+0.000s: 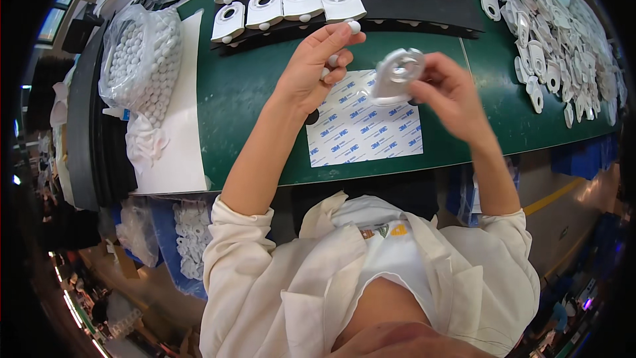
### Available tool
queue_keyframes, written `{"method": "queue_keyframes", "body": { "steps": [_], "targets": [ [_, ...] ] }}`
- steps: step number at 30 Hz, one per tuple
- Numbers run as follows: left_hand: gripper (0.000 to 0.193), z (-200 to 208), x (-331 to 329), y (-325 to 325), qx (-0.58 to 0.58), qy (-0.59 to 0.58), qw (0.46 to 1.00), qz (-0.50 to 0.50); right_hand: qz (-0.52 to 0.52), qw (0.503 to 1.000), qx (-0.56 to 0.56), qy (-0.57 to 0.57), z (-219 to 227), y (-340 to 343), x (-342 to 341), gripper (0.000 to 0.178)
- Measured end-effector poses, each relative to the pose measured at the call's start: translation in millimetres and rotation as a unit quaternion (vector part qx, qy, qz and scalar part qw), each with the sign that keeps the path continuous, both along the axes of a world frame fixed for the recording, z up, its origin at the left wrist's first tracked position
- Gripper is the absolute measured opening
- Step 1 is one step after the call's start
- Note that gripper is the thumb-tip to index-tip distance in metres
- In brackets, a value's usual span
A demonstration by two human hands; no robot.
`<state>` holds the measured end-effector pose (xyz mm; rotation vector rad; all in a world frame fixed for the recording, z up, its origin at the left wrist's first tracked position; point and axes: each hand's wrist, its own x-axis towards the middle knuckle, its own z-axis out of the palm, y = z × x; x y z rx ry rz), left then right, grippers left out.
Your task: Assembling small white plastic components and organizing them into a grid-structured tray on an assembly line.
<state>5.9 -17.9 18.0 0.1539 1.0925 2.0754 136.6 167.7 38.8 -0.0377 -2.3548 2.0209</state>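
Note:
Between the thumb and forefinger of my left hand (317, 66) is a small white ball (354, 27). More white balls (332, 60) are tucked in its curled fingers. My right hand (450, 93) grips a white plastic housing (397, 78) with a round opening, held tilted and slightly blurred above a printed white sheet (364, 139) on the green table. The two hands are apart, and the ball does not touch the housing. Beyond them, similar white housings (301, 1) stand in rows on a black stepped rack (424, 16), with white balls at their lower ends.
A clear plastic bag (142, 59) full of white balls lies at the left on white board (185, 132). A large heap of loose white plastic parts (550, 46) covers the table's right side. Below the table edge, a blue bin (173, 245) at the left contains more white parts.

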Motion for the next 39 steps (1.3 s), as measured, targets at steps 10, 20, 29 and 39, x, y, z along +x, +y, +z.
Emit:
{"method": "queue_keyframes", "body": {
  "steps": [10, 20, 29, 39],
  "targets": [
    [0.030, 0.5, -0.1, 1.3, 0.003, 0.013, 1.000, 0.000, -0.006, 1.000, -0.028, -0.001, -43.4, -27.2, -5.9, 0.016],
    [0.032, -0.4, 0.2, 1.6, 0.001, 0.009, 1.000, -0.004, -0.034, 0.998, 0.038, 0.029, -40.8, -29.1, -3.2, 0.011],
    [0.029, 0.8, 2.0, 2.4, 0.008, -0.001, 1.000, -0.003, 0.014, 0.958, 0.235, 0.165, -42.2, -33.0, -3.1, 0.020],
    [0.030, -1.0, 5.2, 4.7, -0.003, 0.021, 0.999, -0.042, -0.053, 0.977, -0.206, 0.024, -50.7, -13.8, -11.3, 0.017]
  ]
}}
